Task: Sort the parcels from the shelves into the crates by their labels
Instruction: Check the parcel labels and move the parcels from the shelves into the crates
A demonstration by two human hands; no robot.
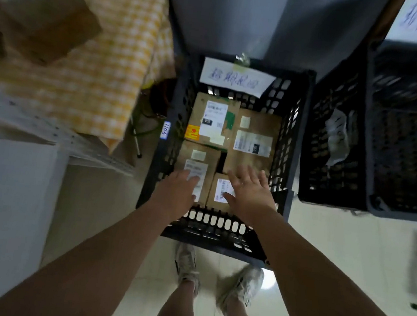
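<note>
Head view: left hand (176, 193) flat, fingers straight, on brown cardboard parcel (197, 156); right hand (250, 191) spread open over smaller brown parcel (218, 185); both inside black slotted plastic crate (208, 238).

Dim, soft light; blurred, warped edges

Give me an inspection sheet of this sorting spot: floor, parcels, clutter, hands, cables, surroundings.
Surface: pale, glossy tiled floor; the crates stand on it.
Job's things: middle crate with a handwritten paper label holds four cardboard parcels, lying flat, labels up; a pale plastic bag shows in the right crate.
Clutter: thin metal rod beside the middle crate.
Hands: left hand and right hand open over the two nearest parcels; contact unclear.
Cables: what look like thin cords between shelf and crate.
Surroundings: shelf with yellow checked cloth and cardboard boxes on the left; grey wall behind.
</note>
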